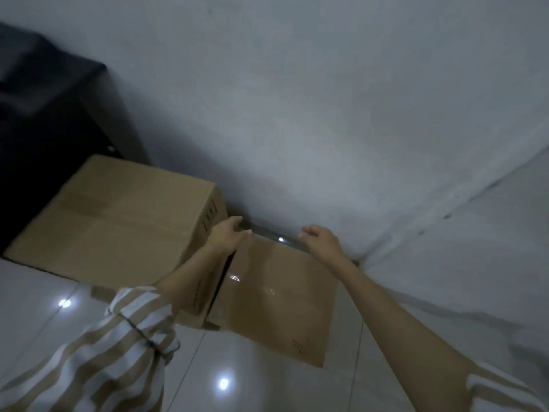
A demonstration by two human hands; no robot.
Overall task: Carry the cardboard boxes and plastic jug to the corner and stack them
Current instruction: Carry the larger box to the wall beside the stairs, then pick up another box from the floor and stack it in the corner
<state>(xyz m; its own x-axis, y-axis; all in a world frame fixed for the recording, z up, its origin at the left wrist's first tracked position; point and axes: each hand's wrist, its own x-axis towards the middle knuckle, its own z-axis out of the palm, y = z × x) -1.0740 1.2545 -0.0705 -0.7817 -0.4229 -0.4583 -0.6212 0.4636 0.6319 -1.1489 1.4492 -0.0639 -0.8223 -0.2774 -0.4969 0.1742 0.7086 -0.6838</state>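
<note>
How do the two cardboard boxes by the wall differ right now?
The left box looks bigger and taller; the right box sits lower. Both hands, the left hand and the right hand, are at the right box's far edge; none touches the left box's top. Both are plain brown cardboard on the floor.

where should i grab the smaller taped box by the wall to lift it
Grip the smaller taped box by its right and near edges, coming from above. Its left side sits tight against the bigger cardboard box and its far edge nears the wall, leaving little finger room.
</note>
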